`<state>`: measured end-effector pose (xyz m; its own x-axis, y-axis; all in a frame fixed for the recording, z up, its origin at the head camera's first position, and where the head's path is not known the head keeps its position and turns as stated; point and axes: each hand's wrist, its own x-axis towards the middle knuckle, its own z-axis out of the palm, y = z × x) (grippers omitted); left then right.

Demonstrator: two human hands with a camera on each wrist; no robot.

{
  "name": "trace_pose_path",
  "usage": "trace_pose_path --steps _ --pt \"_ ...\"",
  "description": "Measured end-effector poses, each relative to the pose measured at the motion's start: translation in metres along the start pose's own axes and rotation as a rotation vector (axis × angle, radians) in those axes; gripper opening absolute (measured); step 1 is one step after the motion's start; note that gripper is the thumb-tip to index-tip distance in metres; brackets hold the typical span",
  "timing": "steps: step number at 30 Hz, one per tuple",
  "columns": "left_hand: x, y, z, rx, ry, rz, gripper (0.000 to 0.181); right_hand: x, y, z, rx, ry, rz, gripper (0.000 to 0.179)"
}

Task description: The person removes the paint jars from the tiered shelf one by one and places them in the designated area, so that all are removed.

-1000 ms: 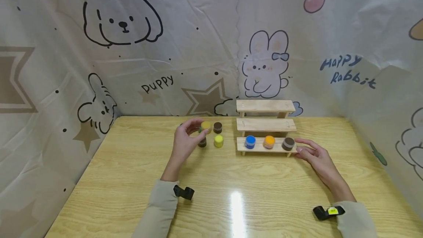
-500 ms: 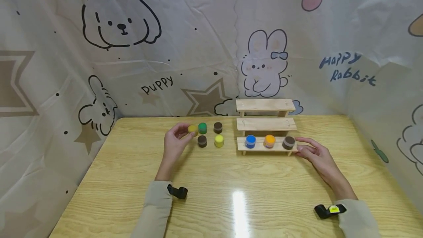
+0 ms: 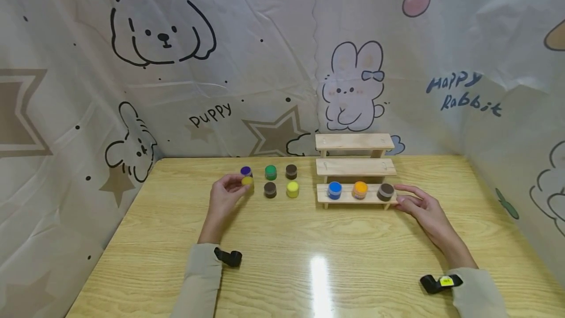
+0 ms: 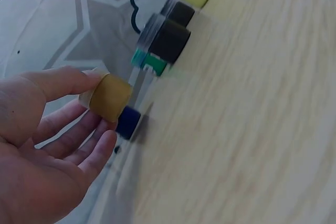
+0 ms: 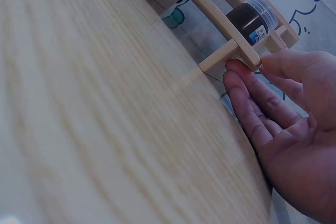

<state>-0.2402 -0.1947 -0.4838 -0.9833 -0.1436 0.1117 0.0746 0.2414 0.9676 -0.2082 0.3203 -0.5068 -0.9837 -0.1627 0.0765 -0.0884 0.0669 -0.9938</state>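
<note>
My left hand (image 3: 226, 199) pinches a small ochre-yellow paint jar (image 4: 111, 98) between thumb and fingers, just in front of a purple-blue jar (image 3: 245, 171). Whether the held jar touches the table cannot be told. My right hand (image 3: 421, 210) grips the right end of the lowest step of a wooden tiered rack (image 3: 355, 166), thumb at the edge and fingers beneath, as the right wrist view shows. On that step stand a blue jar (image 3: 334, 190), an orange jar (image 3: 359, 190) and a dark jar (image 5: 253, 20); the upper two steps hold nothing.
Between the left hand and the rack stand a green jar (image 3: 270, 172), a dark brown jar (image 3: 291, 171), another dark jar (image 3: 270, 190) and a bright yellow jar (image 3: 293, 189). A printed cloth (image 3: 265, 82) hangs behind the table (image 3: 273, 259).
My left hand has carried the ochre jar leftward past the green jar, then lower, in front of the purple-blue jar. My right hand stays at the rack's end.
</note>
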Motion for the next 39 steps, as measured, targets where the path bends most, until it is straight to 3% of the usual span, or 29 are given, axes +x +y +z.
trace_pose_path --steps 18,28,36,39 --pt "-0.008 -0.012 -0.023 0.009 -0.118 -0.065 0.038 0.000 0.001 0.001 0.003 -0.013 -0.010 0.044" --pt "-0.006 -0.010 -0.025 0.020 -0.138 -0.082 0.038 -0.001 0.002 -0.001 -0.032 -0.001 0.009 0.044" --pt "-0.017 0.018 -0.024 0.023 -0.156 -0.074 0.037 -0.001 0.002 -0.002 -0.002 -0.011 0.003 0.046" --pt "-0.016 0.017 -0.024 0.025 -0.155 -0.071 0.039 0.000 0.002 -0.002 -0.018 -0.008 0.008 0.045"
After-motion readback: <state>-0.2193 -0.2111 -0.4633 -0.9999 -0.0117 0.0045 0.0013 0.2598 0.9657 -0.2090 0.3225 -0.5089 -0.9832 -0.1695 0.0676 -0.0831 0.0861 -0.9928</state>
